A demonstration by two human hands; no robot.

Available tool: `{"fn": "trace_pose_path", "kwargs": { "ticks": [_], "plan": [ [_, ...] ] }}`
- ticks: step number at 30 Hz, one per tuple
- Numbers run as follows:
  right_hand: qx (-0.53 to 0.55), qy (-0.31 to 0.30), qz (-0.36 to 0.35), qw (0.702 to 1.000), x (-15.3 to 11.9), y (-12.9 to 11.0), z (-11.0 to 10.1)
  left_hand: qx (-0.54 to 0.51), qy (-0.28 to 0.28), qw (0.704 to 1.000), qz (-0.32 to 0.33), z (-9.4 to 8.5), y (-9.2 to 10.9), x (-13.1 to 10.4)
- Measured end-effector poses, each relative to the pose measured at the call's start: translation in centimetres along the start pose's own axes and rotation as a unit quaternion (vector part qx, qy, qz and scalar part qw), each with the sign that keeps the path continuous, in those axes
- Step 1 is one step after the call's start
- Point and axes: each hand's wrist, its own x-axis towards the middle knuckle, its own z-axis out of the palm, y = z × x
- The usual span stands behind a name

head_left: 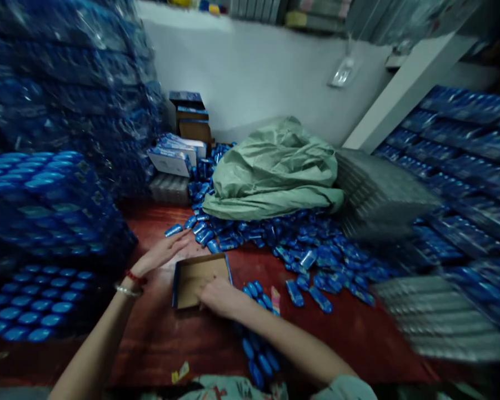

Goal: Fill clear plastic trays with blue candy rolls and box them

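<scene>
A shallow open box point(186, 266) with a brown inside and dark blue outer edges lies on the red table, with nothing but my hand seen in it. My right hand point(220, 294) reaches over its front right part, fingers bent down by the front rim. Blur hides whether they grip anything. My left hand point(166, 253) is open beyond the box's left side, fingers stretched toward small blue packets point(200, 228). A red and a pale bracelet circle that wrist. Right of the box, blue rounded pieces point(256, 290) stand in rows, partly under my right forearm.
A green sheet point(275, 166) covers part of a heap of blue packets point(329, 255). Wrapped blue stacks point(54, 205) rise at left, others point(475, 166) at right. Grey ridged trays point(383, 189) stand at right. Boxes point(173, 158) sit near the white wall point(254, 72).
</scene>
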Motion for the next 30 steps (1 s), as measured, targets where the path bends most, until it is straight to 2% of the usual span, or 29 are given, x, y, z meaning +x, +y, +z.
{"fn": "trace_pose_path", "kwargs": {
  "ticks": [2,4,6,7,9,10,13,14,15,17,19,20,22,24,28,29,30],
  "plan": [
    [0.062,0.062,0.061,0.994,-2.5,1.3,-0.8,0.077,0.059,0.995,-0.019,0.1,-1.1,-3.5],
    [0.164,0.144,0.171,0.961,-6.0,3.1,-1.2,0.12,0.126,0.983,-0.056,1.5,-2.3,-7.0],
    [0.278,0.234,0.3,0.882,-9.6,5.1,-0.5,0.113,0.137,0.981,-0.08,4.0,-3.1,-9.8],
    [0.328,0.256,0.355,0.837,-11.3,5.8,0.3,0.101,0.13,0.983,-0.085,5.3,-3.2,-10.8],
    [0.416,0.236,0.425,0.768,-14.2,6.4,2.5,0.093,0.129,0.983,-0.091,7.7,-3.0,-12.3],
    [0.461,0.216,0.437,0.742,-15.4,6.1,3.7,0.105,0.147,0.979,-0.096,8.7,-2.5,-12.8],
    [0.566,0.183,0.42,0.686,-17.5,4.1,6.8,0.142,0.246,0.951,-0.121,10.2,-0.3,-14.6],
    [0.583,0.191,0.409,0.675,-17.9,3.3,7.5,0.124,0.251,0.951,-0.132,10.5,0.6,-15.3],
    [0.591,0.205,0.4,0.67,-18.1,2.6,8.0,0.085,0.221,0.96,-0.146,10.8,1.5,-15.9],
    [0.589,0.235,0.39,0.668,-18.2,1.5,8.5,-0.032,0.087,0.978,-0.188,11.7,3.0,-16.8],
    [0.589,0.246,0.398,0.659,-18.2,0.7,8.4,-0.141,-0.058,0.96,-0.233,13.2,4.1,-17.1],
    [0.593,0.242,0.407,0.651,-18.1,0.3,8.3,-0.181,-0.101,0.946,-0.249,14.0,4.5,-16.9],
    [0.602,0.229,0.435,0.629,-18.1,-0.7,8.2,-0.247,-0.131,0.924,-0.262,15.7,5.2,-16.3],
    [0.6,0.236,0.466,0.606,-18.3,-2.0,8.2,-0.311,-0.127,0.904,-0.265,17.1,5.9,-15.7],
    [0.569,0.292,0.532,0.555,-19.4,-3.8,8.1,-0.402,-0.131,0.868,-0.26,18.3,8.0,-15.7],
    [0.556,0.3,0.543,0.553,-19.5,-3.8,7.7,-0.412,-0.13,0.864,-0.259,18.4,8.5,-15.8],
    [0.538,0.303,0.546,0.566,-19.5,-3.6,7.2,-0.42,-0.127,0.861,-0.259,18.3,9.0,-15.9]
  ]
}}
